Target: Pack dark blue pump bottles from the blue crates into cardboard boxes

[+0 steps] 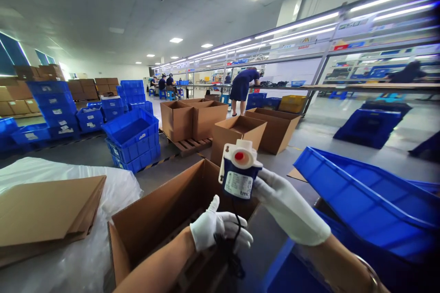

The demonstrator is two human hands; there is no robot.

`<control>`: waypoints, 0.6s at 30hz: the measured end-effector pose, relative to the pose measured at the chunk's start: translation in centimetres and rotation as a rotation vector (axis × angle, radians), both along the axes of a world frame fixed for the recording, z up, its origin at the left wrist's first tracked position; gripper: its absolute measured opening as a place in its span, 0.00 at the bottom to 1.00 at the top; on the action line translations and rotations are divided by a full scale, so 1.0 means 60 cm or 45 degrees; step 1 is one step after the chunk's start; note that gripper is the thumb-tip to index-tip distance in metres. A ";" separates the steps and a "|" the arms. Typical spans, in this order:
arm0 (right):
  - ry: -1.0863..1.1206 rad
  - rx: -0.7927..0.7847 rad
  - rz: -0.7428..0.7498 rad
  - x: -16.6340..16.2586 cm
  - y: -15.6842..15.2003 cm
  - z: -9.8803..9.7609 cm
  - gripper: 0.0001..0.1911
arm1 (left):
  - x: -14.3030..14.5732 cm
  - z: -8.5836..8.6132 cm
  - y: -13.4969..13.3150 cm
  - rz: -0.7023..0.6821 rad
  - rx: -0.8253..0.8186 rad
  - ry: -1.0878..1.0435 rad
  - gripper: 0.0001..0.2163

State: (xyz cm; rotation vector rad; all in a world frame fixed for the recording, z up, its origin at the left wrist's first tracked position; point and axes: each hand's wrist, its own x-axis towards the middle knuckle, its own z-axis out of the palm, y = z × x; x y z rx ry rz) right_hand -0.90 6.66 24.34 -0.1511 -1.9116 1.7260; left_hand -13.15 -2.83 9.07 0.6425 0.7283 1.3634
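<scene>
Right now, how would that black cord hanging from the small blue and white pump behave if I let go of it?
The black cord looks floppy: it droops from the small blue and white pump and bunches in the left hand. Released, it would probably dangle and swing. The pump, pinched by the right hand, seems rigid.

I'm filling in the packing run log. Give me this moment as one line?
right hand: holds pump up | left hand: grips its black cord | below: open cardboard box | right side: blue bin
</scene>
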 end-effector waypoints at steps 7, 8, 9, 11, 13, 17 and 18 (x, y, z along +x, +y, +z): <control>0.028 0.021 -0.026 -0.048 0.084 0.007 0.28 | -0.044 0.044 -0.069 -0.402 -0.072 0.133 0.48; -0.023 0.085 -0.048 -0.055 0.099 -0.001 0.29 | -0.063 0.051 -0.084 -0.387 -0.099 0.190 0.46; -0.122 0.219 -0.080 -0.064 0.115 -0.012 0.28 | -0.084 0.059 -0.100 -0.326 -0.132 0.269 0.44; -0.427 0.613 -0.139 -0.088 0.142 -0.043 0.25 | -0.126 0.075 -0.126 -0.156 -0.179 0.505 0.38; -0.739 0.954 -0.128 -0.122 0.159 -0.084 0.21 | -0.160 0.090 -0.138 -0.089 -0.241 0.819 0.31; -1.130 1.195 0.115 -0.203 0.147 -0.181 0.13 | -0.189 0.095 -0.110 -0.487 -0.364 1.635 0.26; -1.210 1.235 0.183 -0.222 0.139 -0.207 0.14 | -0.188 0.086 -0.096 -0.631 -0.401 1.844 0.25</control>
